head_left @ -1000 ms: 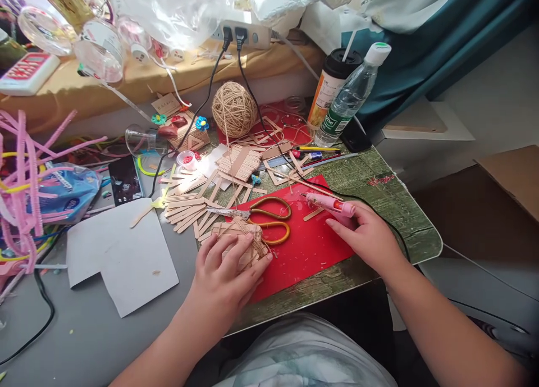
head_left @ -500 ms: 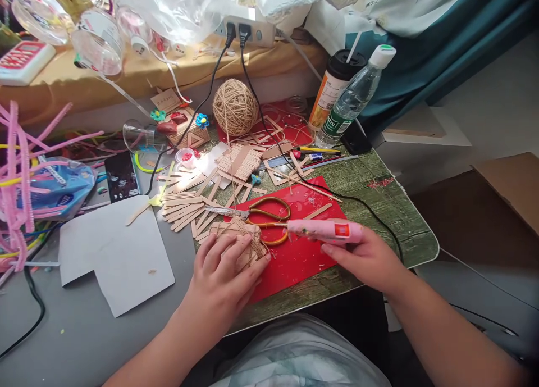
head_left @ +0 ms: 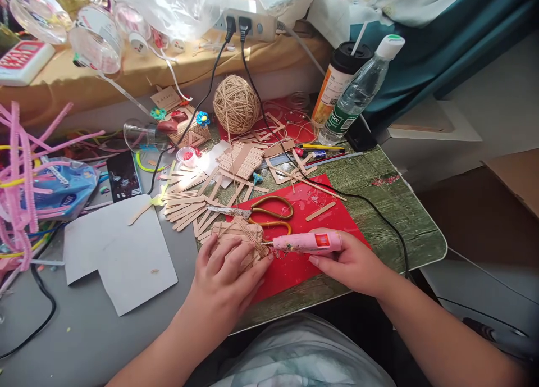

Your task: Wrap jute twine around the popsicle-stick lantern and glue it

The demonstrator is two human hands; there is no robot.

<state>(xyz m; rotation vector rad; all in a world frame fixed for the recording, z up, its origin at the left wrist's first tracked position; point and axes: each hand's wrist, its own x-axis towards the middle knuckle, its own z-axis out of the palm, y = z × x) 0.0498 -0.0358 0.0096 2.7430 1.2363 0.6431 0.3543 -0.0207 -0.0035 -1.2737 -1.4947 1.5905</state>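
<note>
My left hand (head_left: 225,277) lies with fingers spread flat on a small piece built of wooden sticks wound with twine (head_left: 238,235), at the left edge of a red mat (head_left: 307,207). My right hand (head_left: 351,263) grips a pink glue gun (head_left: 307,242) held level, its nozzle touching the right side of the stick piece. The gun's black cord (head_left: 379,213) runs back over the table. Scissors with orange handles (head_left: 261,213) lie just behind the piece.
Loose wooden sticks (head_left: 185,204) and a ball of twine (head_left: 234,103) lie behind. A water bottle (head_left: 357,92) and a cup with a straw (head_left: 339,78) stand at the back right. White card (head_left: 122,252), a phone (head_left: 123,179) and pink pipe cleaners (head_left: 21,168) are to the left.
My right hand lifted the glue gun off the red mat and carried it left until its nozzle met the stick piece. My left hand stayed on the piece.
</note>
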